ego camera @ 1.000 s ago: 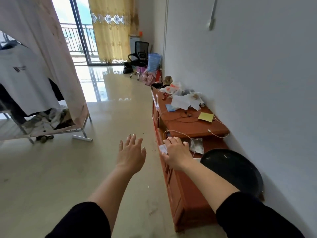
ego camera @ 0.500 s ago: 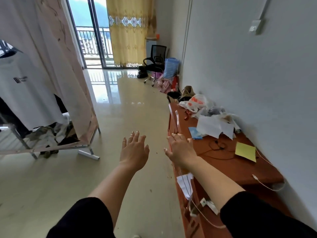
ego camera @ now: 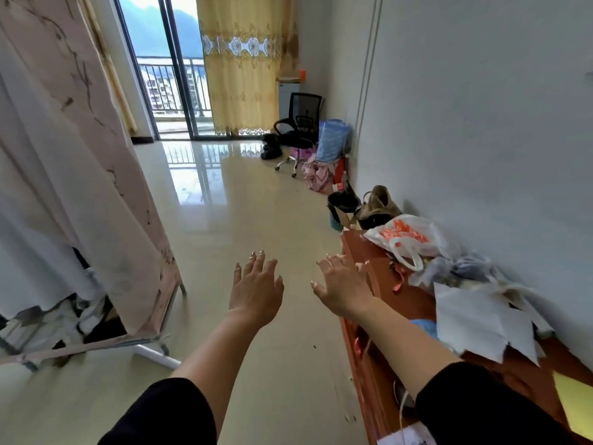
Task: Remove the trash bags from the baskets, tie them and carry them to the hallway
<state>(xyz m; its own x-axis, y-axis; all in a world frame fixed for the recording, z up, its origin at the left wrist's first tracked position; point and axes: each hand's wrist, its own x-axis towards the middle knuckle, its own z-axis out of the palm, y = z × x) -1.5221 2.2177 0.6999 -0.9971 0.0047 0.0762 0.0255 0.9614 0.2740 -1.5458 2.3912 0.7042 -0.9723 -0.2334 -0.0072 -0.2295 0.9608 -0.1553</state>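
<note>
Black trash bag (ego camera: 342, 200) lining a small basket (ego camera: 334, 223) with blue showing at its foot, on the glossy beige tiled floor (ego camera: 240, 203) against the white wall, just past the far end of the low red-brown wooden desk (ego camera: 401, 303). Untouched, well apart from both hands. Tan fabric bag (ego camera: 379, 203) slumped just beside the basket, between it and the wall.

Right hand (ego camera: 343, 287) stretched forward over the desk's front edge near its far corner, fingers (ego camera: 333, 263) spread and released, nothing grasped; contact with the wood impossible to tell. Left hand (ego camera: 256, 290) level with it over the bare floor, palm down, fingers likewise splayed and holding nothing. Black sleeves on both forearms.

At the desk's far end, a white plastic carrier bag with orange print (ego camera: 404, 236). Nearer along the wall edge, crumpled grey-blue plastic (ego camera: 455, 268), then torn white paper sheets (ego camera: 475, 319), then a yellow sheet (ego camera: 574, 399) toward the near end.

Farther down the room by the wall, a heap of pink cloth (ego camera: 316, 175), a pale blue bag (ego camera: 332, 139) and a black mesh office chair (ego camera: 301, 123). Yellow patterned curtain (ego camera: 240, 75) beside a glass balcony door. On the left, a pink-and-white fabric cover (ego camera: 64, 155) draped over a metal rack
</note>
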